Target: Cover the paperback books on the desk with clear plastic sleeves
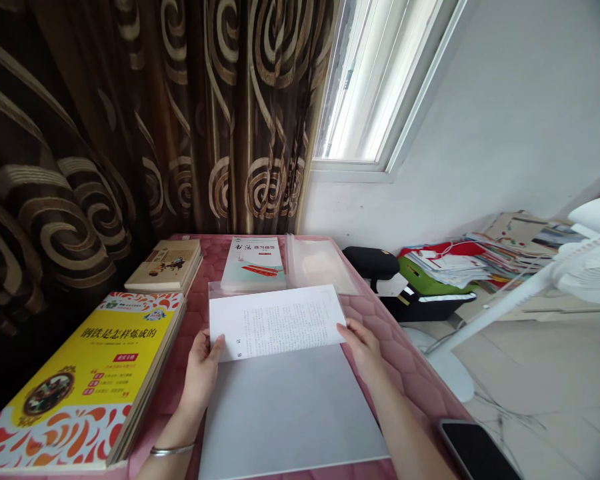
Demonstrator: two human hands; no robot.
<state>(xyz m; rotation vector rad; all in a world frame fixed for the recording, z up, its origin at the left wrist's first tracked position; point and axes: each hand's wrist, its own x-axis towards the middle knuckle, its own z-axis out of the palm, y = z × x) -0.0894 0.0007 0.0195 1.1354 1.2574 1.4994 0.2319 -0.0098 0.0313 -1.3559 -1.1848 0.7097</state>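
My left hand (203, 367) pinches the left edge of a white printed page (280, 323), thumb on top. At the opposite edge, my right hand (364, 343) grips the same page between thumb and fingers. Lines of small print run across it. A strip of clear plastic (221, 288) shows behind its far edge. Below the page, nearer to me, lies a plain pale grey sheet or cover (290, 413); whether the two are joined I cannot tell. Just beyond stands a calligraphy workbook (253, 263), with clear plastic covers (321, 265) lying to its right.
On the left of the pink quilted table (200, 307) are a yellow book stack (90, 373) and smaller tan books (165, 263). A phone (480, 450) lies at the right edge. Beyond are a white fan (545, 287), a black case (373, 261) and piled papers (450, 267).
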